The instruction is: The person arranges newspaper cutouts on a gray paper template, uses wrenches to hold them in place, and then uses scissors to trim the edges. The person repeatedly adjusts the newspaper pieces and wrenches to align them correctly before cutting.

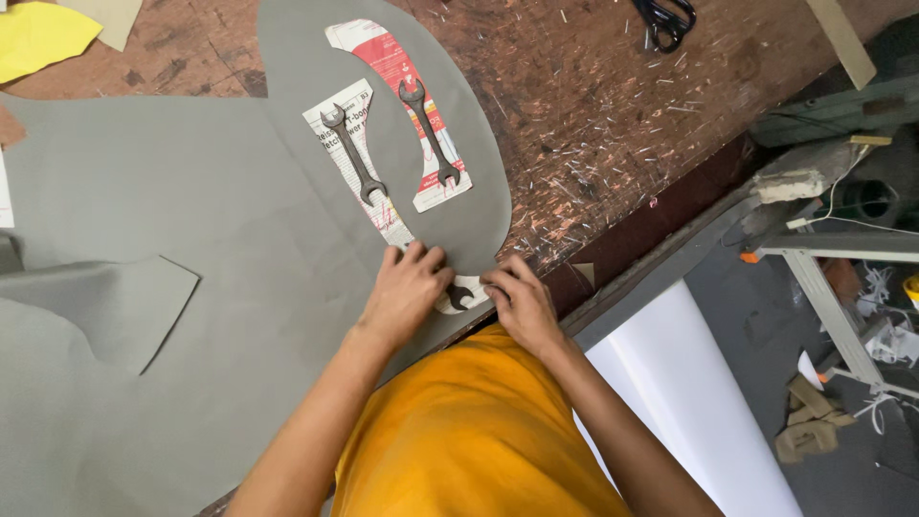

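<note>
Grey sheet material covers the left of a scratched wooden table. On its rounded flap lie two curved card patterns: a white printed one and a red and white one. A dark wrench rests on the first, another wrench on the second. My left hand presses flat on the near end of the white pattern. My right hand lies beside it at the table edge, fingertips touching a small dark wrench end on the pattern's tip. Whether it grips it is unclear.
Black scissors lie at the far edge. Yellow paper sits at the top left. A white sheet hangs below the table's right side, beside a metal frame and floor clutter. My orange shirt fills the bottom centre.
</note>
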The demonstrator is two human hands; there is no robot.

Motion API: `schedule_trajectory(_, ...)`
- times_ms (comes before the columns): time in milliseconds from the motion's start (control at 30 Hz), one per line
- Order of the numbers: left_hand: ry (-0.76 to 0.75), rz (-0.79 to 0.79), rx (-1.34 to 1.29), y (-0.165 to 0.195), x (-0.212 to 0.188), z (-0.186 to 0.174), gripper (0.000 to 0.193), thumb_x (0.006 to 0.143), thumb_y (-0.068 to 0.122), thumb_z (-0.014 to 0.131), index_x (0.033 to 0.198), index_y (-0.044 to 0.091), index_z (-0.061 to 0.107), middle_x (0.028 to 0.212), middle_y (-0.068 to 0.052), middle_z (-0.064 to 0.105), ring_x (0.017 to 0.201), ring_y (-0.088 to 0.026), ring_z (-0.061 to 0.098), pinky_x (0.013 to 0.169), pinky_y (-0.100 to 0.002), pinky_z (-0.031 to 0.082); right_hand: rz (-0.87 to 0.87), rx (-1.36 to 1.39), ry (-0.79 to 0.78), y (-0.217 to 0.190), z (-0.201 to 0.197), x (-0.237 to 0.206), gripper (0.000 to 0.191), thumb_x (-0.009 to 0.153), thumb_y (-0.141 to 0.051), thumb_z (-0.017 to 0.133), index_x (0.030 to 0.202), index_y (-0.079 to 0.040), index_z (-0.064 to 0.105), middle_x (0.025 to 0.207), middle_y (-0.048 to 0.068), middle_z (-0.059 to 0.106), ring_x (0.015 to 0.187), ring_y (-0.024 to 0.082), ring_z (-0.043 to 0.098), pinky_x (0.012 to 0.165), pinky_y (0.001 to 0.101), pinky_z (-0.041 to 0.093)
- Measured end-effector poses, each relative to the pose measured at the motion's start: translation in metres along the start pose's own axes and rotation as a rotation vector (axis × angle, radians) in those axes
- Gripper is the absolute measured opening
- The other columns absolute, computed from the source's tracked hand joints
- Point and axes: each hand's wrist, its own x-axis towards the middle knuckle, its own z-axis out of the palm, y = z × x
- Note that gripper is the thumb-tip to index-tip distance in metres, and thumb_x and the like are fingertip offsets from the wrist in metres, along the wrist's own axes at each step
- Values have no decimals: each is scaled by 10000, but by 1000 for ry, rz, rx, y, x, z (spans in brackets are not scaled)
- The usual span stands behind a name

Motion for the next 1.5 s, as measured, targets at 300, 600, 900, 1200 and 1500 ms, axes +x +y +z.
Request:
schedule_trajectory(300,-58,41,-134,-16,22,-1,160,829,99,696,987,94,718,945,-80,700,947,-275,651,832,-429,478,-12,4,-2,4,-6,3,144,905,-105,712,1040,-56,702,1037,99,608,980,294,663,840,394,536)
schedule_trajectory(600,288,-1193,-1601,-3,-24,34,121,900,100,759,959,24,686,761,-70,704,669,-161,659,566,-290,491,69,-26,-47,6,-5,3,159,902,-130,713,1053,-80,701,1055,66,612,980,266,679,837,387,543)
schedule_trajectory(900,-97,-298,-337,-4,-2,0,211,815,85,698,979,177,794,982,-70,710,1042,-291,625,838,-484,431,53,-6,-54,5,-6,3,156,909,-132,711,1056,-83,697,1063,66,610,984,270,680,833,392,548)
schedule_trajectory(1200,-464,44,-137,-19,53,1,248,877,144,636,1027,280,779,1013,5,705,1105,-225,625,934,-472,388,50,-11,-30,5,-9,2,164,905,-128,716,1065,-95,697,1068,70,612,978,295,672,814,411,540)
schedule_trajectory(1500,-187,-15,-162,-32,22,-7,307,812,51,654,1054,208,759,1058,-12,648,1084,-244,571,912,-435,413,82,-10,-34,10,-6,0,167,910,-145,719,1069,-101,696,1060,63,615,955,280,679,816,402,545)
